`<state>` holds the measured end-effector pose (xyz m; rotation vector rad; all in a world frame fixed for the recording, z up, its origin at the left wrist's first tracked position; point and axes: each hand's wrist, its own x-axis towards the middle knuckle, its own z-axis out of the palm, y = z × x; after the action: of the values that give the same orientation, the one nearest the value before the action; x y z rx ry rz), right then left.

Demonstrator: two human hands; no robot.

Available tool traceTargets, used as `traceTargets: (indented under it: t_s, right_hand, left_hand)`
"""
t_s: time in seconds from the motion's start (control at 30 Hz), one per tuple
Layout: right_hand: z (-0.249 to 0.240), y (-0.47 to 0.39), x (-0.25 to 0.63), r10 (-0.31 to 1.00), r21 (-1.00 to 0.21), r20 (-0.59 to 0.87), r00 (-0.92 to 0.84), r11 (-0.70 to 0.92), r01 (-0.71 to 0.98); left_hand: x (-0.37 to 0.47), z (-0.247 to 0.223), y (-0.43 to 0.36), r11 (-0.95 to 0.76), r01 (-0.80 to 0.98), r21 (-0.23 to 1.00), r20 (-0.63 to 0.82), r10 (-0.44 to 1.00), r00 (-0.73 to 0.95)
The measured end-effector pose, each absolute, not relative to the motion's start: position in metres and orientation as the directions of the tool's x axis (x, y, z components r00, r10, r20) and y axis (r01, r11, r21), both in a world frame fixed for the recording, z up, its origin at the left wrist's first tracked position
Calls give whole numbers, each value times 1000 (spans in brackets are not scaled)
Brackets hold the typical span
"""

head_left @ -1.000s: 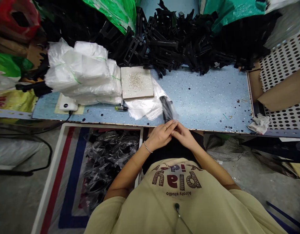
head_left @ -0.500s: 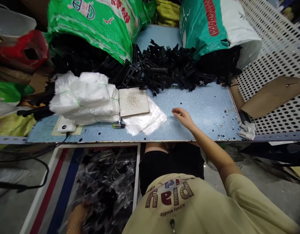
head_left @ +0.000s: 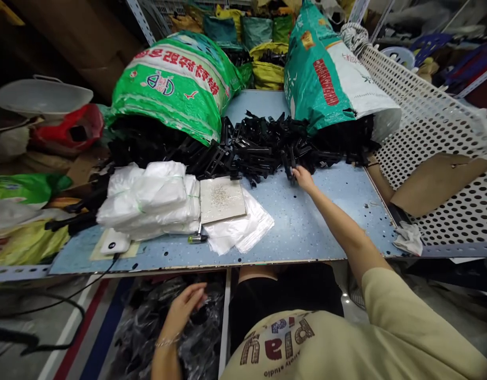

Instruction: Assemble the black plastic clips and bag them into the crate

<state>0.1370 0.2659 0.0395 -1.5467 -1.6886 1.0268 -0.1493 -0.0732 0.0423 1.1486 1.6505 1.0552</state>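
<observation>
At the front of a heap of black plastic parts [head_left: 263,142], my right hand [head_left: 304,179] has its fingers closed on one black plastic part [head_left: 289,168]. Below the table's front edge, my left hand [head_left: 188,300] is held over a bin of clear bags with black contents [head_left: 203,338]. Its fingers are stretched out, with nothing seen in them. A stack of clear plastic bags [head_left: 148,195] lies on the left of the blue table. Beside it, small light bits [head_left: 220,196] are scattered on a square board [head_left: 231,211], which rests on flat loose bags [head_left: 251,232].
A green sack [head_left: 172,79] and a teal and white sack [head_left: 326,79] lie with their mouths toward me, spilling black parts. A white perforated panel [head_left: 433,137] borders the right side. A white device [head_left: 114,243] with a cable sits front left. Crumpled tissue [head_left: 409,237] lies front right.
My right hand has moved forward to the heap and closed on a black part. My left hand has risen from deep in the bin toward the table edge. The view has tilted up.
</observation>
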Motion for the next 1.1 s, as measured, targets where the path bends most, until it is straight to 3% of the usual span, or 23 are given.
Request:
traceTargets:
  t_s: [0.13,0.23,0.3,0.43,0.53,0.63,0.7,0.8,0.87,0.9,0.97,1.03,1.1]
  right_hand:
    - [24,181,123,926,-953,-163,-342,-58,299]
    - [10,113,120,844,-979,-199,-499,-150,137]
    - [8,86,128,797,-971,-201,-570,-237,12]
    - [28,78,165,845,-983,-164,-508,-100,152]
    - [53,90,185,942,-957,21,-335,115,266]
    - [68,102,181,942,-889,176,-286,277,365]
    - [70,109,172,954,-913,114,-278,211,350]
    - [64,114,162,940,-967,-165,-298,-95,237]
    - [59,109,163,898,-962,-234,-372,-157,225]
    - [58,104,165,891,-961,-192,-412,-87,261]
    - [58,91,171,852,-899,-12,-523,220,379]
    - [60,79,176,713,-689,126,-690,563,456]
    - [63,71,179,553,-491,138,-822,759,428]
  left_hand:
    - [-118,24,-34,202,77,976,-185,966,-179]
    - [-72,20,22,105,-240,965,-110,994,-6]
    - [-43,23,51,103,-334,937,-75,993,95]
    - [-9,35,62,90,-259,962,-68,993,92]
    - [-2,43,50,159,-250,955,-126,981,145]
    - [3,46,42,252,-247,936,-192,951,243]
    - [8,45,41,262,-217,940,-211,949,234]
    - [13,41,43,246,-203,948,-225,967,122]
    - [11,39,45,257,-265,929,-253,966,47]
    - [9,39,46,271,-318,909,-279,960,23]
    - [3,42,48,310,-426,850,-339,941,8]
    - [-2,47,51,362,-501,786,-394,918,46]
    - [-4,52,53,410,-529,743,-427,899,96]
